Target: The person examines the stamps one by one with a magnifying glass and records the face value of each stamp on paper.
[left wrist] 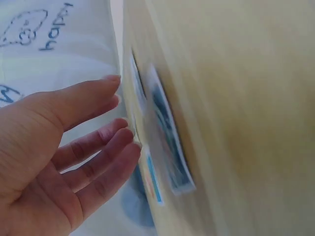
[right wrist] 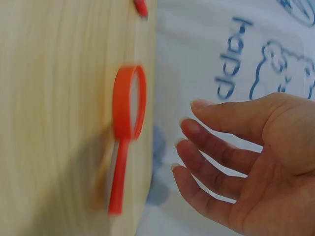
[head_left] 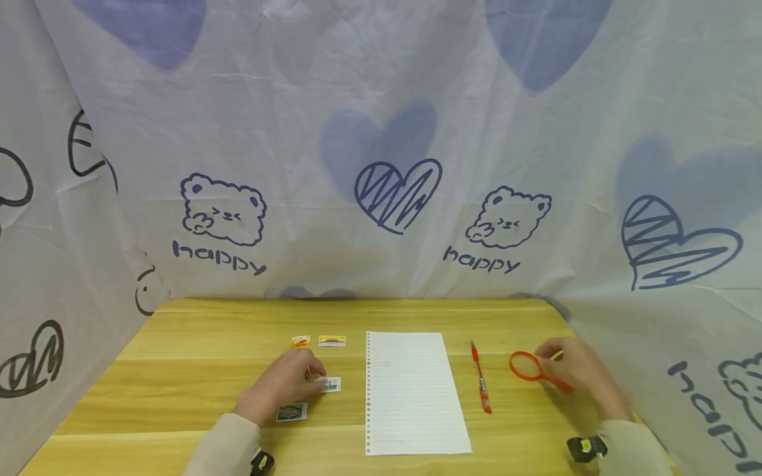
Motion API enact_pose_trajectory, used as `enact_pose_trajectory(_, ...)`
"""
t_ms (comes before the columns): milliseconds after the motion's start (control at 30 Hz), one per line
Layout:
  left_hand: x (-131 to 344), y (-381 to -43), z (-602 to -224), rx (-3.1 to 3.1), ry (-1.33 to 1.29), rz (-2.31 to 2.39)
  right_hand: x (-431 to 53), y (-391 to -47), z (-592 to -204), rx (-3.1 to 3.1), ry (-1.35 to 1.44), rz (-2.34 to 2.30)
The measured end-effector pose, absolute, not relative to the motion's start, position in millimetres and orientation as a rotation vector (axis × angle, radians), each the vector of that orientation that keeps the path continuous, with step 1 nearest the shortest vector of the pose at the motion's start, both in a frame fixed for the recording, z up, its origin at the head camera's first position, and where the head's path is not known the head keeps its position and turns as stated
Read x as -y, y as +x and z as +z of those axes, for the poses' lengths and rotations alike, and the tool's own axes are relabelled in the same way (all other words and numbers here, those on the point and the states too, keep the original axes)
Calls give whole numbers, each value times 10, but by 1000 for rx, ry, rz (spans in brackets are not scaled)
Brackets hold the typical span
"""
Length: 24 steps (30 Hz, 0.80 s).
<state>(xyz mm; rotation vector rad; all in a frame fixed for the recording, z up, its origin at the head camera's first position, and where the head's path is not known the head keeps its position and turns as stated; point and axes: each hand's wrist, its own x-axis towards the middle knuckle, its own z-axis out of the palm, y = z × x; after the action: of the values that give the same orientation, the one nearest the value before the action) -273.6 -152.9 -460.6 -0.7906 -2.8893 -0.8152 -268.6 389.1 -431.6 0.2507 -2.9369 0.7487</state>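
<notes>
Pale sleeves are worn at the wrists, and a dark device is strapped just behind the right hand. Just nearer than the grip of the left hand, a dark printed card is laid flat on the wooden table. The left fingers are held loosely bent, with the thumb apart from them, and nothing is seen clamped between them. Under their tips a small green-printed card is partly covered; whether it is touched cannot be told. The right fingers are likewise parted from the thumb, with nothing gripped. Beside them the red magnifying glass is laid, its lens enclosed by a round rim turned toward the left hand, its handle slanted back beneath the right hand. Between the two hands a sheet of lined paper is placed, its holed edge turned to the left grip and parted from the green-printed card by a strip of wood. Between sheet and magnifying glass a red pen is laid lengthwise. Beyond the left grip, an orange card and a yellow card are set side by side, slightly apart. The right table edge is found near the right hand, the left one well apart from the left hand; past the far edge, a printed cloth is hung.
</notes>
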Motion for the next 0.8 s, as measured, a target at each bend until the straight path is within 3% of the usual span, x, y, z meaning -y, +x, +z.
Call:
enact_pose_trajectory(433,1076,-2688,-4653,2843,-941,-691,-3152,-2823,-4309,2924,419,731)
enact_pose_trajectory(800,926,-2722,-4673,2936,-936,-675,-2904,-3050,-4488,2957,569,687)
